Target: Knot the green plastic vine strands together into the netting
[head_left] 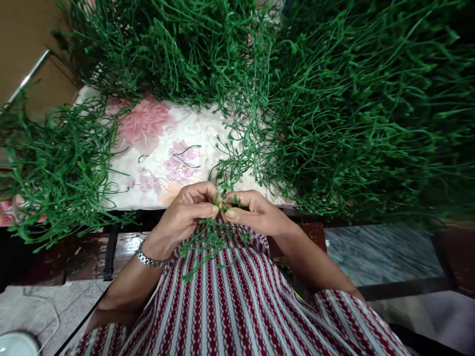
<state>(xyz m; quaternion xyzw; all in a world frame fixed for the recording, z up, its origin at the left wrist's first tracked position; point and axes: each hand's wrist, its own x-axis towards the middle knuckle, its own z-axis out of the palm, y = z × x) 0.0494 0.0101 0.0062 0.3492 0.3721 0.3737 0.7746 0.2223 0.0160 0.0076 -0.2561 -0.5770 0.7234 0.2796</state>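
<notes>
My left hand and my right hand meet at the table's front edge, close to my body. Both pinch thin green artificial plant stems, thumbs against forefingers and tips almost touching. The exact joint between the fingertips is partly hidden. Part of the bunch hangs down over my striped clothing; other sprigs stretch away from my fingers over the floral cloth. A loose stem piece lies on that cloth, left of my hands.
A large heap of green stems covers the right side, another heap the back. On the left sits a smaller pile, overhanging the front edge. A metal rod rises at the far left. A white round object is at bottom left.
</notes>
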